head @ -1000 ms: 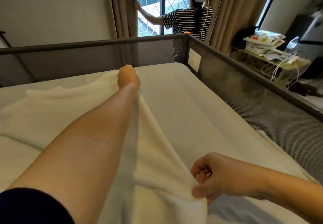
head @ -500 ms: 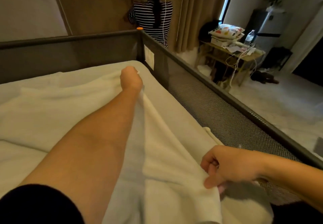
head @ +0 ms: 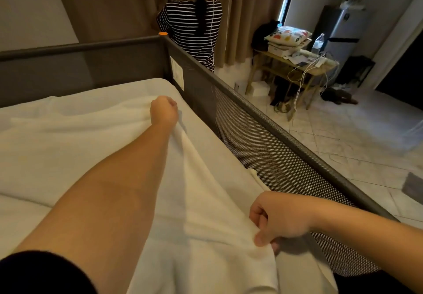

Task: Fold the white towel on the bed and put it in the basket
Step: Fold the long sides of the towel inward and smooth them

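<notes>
Your left hand [head: 164, 110] and right hand [head: 275, 221] each pinched the towel [head: 201, 202] mid-fold on the bed [head: 75, 92]; no basket was in view.

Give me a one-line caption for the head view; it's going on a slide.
Both hands, left hand far and right hand near, pinch one edge of the white towel on the bed.

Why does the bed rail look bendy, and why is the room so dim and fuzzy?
Head view: the wide lens bows the bed rail and stretches the left arm toward the left hand; light is dim, with one bright strip by the curtain; the white towel looks soft, the right hand slightly blurred.
</notes>
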